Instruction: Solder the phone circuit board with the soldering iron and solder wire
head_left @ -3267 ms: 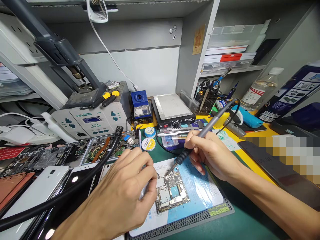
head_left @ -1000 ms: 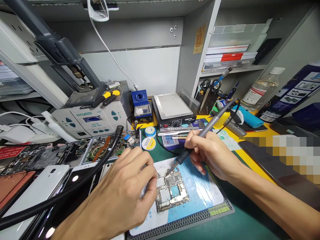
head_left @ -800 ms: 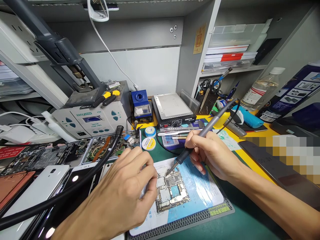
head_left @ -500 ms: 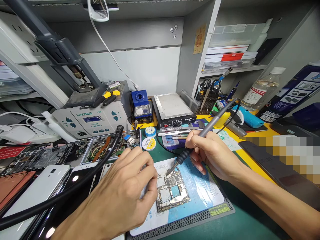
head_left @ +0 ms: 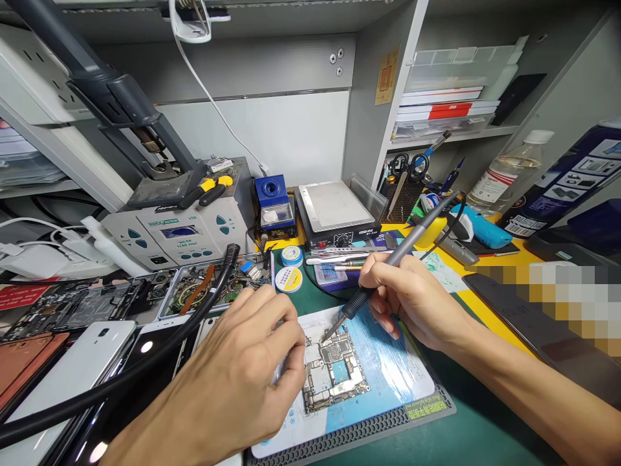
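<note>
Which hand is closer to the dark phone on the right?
Right. The right hand, holding the soldering iron, is left of the dark phone; the left hand is much farther away, at the left edge of the circuit board.

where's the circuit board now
Low centre in the head view, the circuit board lies on a blue-and-white sheet, right of the left hand.

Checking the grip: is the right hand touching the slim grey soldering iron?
Touching: the head view shows the right hand pinching the slim grey soldering iron.
</note>
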`<state>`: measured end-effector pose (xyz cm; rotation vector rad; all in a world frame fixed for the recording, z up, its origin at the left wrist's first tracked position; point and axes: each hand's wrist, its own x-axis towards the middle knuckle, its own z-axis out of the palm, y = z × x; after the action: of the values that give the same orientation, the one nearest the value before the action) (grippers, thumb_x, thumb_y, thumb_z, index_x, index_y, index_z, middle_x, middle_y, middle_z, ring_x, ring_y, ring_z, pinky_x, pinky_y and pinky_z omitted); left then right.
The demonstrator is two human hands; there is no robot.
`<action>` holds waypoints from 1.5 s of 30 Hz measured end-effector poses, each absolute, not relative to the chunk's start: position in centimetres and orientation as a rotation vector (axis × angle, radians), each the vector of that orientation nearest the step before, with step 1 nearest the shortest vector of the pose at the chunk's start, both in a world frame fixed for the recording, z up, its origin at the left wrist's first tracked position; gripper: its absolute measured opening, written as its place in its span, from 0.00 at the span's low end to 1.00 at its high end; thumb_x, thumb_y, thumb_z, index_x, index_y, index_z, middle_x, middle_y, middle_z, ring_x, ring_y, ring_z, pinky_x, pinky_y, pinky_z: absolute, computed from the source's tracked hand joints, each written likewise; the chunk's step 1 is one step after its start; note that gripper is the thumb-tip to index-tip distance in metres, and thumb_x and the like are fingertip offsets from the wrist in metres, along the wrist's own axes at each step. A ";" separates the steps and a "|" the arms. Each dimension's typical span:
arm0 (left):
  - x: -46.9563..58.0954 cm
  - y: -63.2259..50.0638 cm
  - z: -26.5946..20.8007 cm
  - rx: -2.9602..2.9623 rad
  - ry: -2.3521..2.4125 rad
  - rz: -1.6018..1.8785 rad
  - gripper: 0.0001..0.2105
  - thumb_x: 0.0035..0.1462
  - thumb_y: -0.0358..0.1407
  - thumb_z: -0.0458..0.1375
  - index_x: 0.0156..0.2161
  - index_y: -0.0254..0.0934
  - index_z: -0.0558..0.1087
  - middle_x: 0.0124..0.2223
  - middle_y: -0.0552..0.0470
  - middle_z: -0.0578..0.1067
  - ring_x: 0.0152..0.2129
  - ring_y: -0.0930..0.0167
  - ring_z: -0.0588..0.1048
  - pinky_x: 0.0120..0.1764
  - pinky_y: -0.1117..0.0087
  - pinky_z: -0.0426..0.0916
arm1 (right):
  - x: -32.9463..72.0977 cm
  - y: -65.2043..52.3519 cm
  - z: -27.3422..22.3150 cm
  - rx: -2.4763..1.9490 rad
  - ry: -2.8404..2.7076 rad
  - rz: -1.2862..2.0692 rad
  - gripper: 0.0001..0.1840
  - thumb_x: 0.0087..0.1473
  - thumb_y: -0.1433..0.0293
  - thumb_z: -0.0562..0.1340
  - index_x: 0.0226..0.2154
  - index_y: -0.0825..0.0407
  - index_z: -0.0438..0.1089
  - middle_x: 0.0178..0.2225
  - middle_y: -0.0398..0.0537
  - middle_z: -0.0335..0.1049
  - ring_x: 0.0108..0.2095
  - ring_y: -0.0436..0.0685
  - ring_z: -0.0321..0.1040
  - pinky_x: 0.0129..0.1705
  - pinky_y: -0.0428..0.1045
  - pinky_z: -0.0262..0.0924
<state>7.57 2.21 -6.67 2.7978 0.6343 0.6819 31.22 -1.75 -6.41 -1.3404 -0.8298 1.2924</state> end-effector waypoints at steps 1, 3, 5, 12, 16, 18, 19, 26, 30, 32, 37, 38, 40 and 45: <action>7.6 2.2 -6.7 2.798 0.634 0.681 0.07 0.64 0.26 0.54 0.33 0.36 0.70 0.35 0.51 0.69 0.34 0.68 0.63 0.38 0.61 0.57 | 31.2 -1.8 -6.4 -1.340 -0.833 1.293 0.11 0.45 0.70 0.63 0.18 0.49 0.61 0.11 0.35 0.59 0.08 0.47 0.56 0.07 0.40 0.46; 7.6 2.2 -6.7 2.800 0.631 0.684 0.07 0.64 0.26 0.54 0.33 0.35 0.70 0.35 0.51 0.69 0.34 0.68 0.63 0.38 0.61 0.57 | 31.2 -1.8 -6.3 -1.339 -0.840 1.296 0.10 0.45 0.70 0.64 0.19 0.49 0.62 0.11 0.35 0.59 0.08 0.47 0.56 0.07 0.40 0.46; 7.6 2.2 -6.7 2.801 0.631 0.688 0.07 0.64 0.26 0.54 0.33 0.35 0.70 0.35 0.51 0.70 0.34 0.68 0.63 0.38 0.61 0.57 | 31.2 -1.9 -6.3 -1.342 -0.842 1.296 0.11 0.45 0.70 0.64 0.18 0.49 0.62 0.11 0.35 0.59 0.08 0.47 0.56 0.07 0.40 0.47; 7.7 2.3 -6.6 2.795 0.635 0.681 0.08 0.64 0.26 0.54 0.32 0.36 0.70 0.35 0.51 0.69 0.35 0.68 0.64 0.37 0.61 0.57 | 31.2 -1.8 -6.4 -1.340 -0.838 1.293 0.11 0.45 0.70 0.63 0.18 0.49 0.62 0.11 0.35 0.59 0.08 0.47 0.55 0.07 0.40 0.46; 7.7 2.3 -6.7 2.794 0.633 0.676 0.08 0.64 0.26 0.54 0.33 0.36 0.70 0.35 0.51 0.69 0.35 0.68 0.64 0.38 0.61 0.57 | 31.2 -1.7 -6.3 -1.340 -0.840 1.290 0.11 0.45 0.70 0.63 0.18 0.49 0.62 0.11 0.35 0.59 0.08 0.47 0.56 0.07 0.40 0.47; 7.7 2.2 -6.7 2.793 0.632 0.672 0.08 0.64 0.26 0.54 0.32 0.36 0.70 0.35 0.51 0.69 0.35 0.68 0.64 0.38 0.61 0.58 | 31.2 -1.7 -6.3 -1.340 -0.837 1.290 0.11 0.45 0.70 0.64 0.18 0.49 0.61 0.11 0.35 0.59 0.08 0.47 0.56 0.07 0.40 0.47; 7.6 2.2 -6.7 2.794 0.633 0.673 0.08 0.64 0.26 0.54 0.32 0.36 0.70 0.35 0.51 0.70 0.35 0.68 0.64 0.38 0.61 0.58 | 31.2 -1.7 -6.3 -1.340 -0.836 1.291 0.11 0.45 0.70 0.64 0.18 0.49 0.61 0.11 0.35 0.59 0.08 0.47 0.56 0.07 0.40 0.47; 7.5 2.1 -6.5 2.792 0.628 0.688 0.08 0.64 0.26 0.54 0.33 0.35 0.71 0.35 0.51 0.70 0.35 0.69 0.63 0.38 0.61 0.57 | 31.2 -1.6 -6.3 -1.338 -0.823 1.295 0.11 0.46 0.69 0.63 0.18 0.49 0.61 0.11 0.35 0.59 0.08 0.47 0.56 0.07 0.40 0.46; 7.6 2.1 -6.5 2.788 0.628 0.684 0.07 0.63 0.26 0.54 0.33 0.35 0.71 0.36 0.51 0.70 0.35 0.68 0.63 0.38 0.61 0.57 | 31.2 -1.7 -6.3 -1.341 -0.819 1.296 0.11 0.46 0.70 0.63 0.18 0.49 0.61 0.11 0.35 0.59 0.08 0.47 0.56 0.07 0.40 0.47; 7.6 2.1 -6.5 2.787 0.627 0.684 0.07 0.63 0.26 0.54 0.33 0.35 0.71 0.36 0.51 0.70 0.35 0.68 0.64 0.38 0.61 0.57 | 31.2 -1.7 -6.3 -1.343 -0.817 1.297 0.11 0.46 0.70 0.63 0.18 0.49 0.61 0.11 0.35 0.59 0.08 0.47 0.56 0.07 0.40 0.46; 7.5 2.1 -6.5 2.784 0.634 0.667 0.07 0.63 0.26 0.54 0.33 0.35 0.70 0.36 0.51 0.70 0.35 0.68 0.64 0.38 0.61 0.58 | 31.1 -1.8 -6.3 -1.338 -0.825 1.296 0.11 0.45 0.70 0.63 0.18 0.49 0.61 0.11 0.35 0.59 0.08 0.47 0.56 0.07 0.40 0.46; 7.5 2.1 -6.5 2.784 0.634 0.664 0.07 0.63 0.26 0.54 0.33 0.35 0.70 0.36 0.51 0.70 0.35 0.68 0.64 0.39 0.61 0.58 | 31.1 -1.8 -6.3 -1.338 -0.827 1.297 0.11 0.45 0.70 0.63 0.18 0.49 0.61 0.11 0.35 0.59 0.08 0.47 0.56 0.07 0.40 0.46; 7.5 2.1 -6.6 2.785 0.630 0.663 0.07 0.63 0.26 0.54 0.33 0.35 0.70 0.35 0.51 0.70 0.35 0.68 0.64 0.39 0.61 0.58 | 31.1 -1.8 -6.3 -1.337 -0.828 1.297 0.12 0.46 0.70 0.63 0.18 0.49 0.61 0.11 0.35 0.58 0.08 0.47 0.56 0.07 0.40 0.46; 7.7 2.2 -6.6 2.785 0.629 0.662 0.07 0.64 0.26 0.54 0.33 0.35 0.70 0.36 0.51 0.70 0.35 0.68 0.64 0.39 0.60 0.58 | 31.2 -1.7 -6.3 -1.336 -0.830 1.291 0.12 0.46 0.70 0.63 0.18 0.49 0.61 0.11 0.35 0.59 0.08 0.47 0.56 0.07 0.40 0.46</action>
<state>7.66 2.19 -6.61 2.7846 0.6295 0.6618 31.17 -1.66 -6.32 -1.3361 -0.8296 1.2912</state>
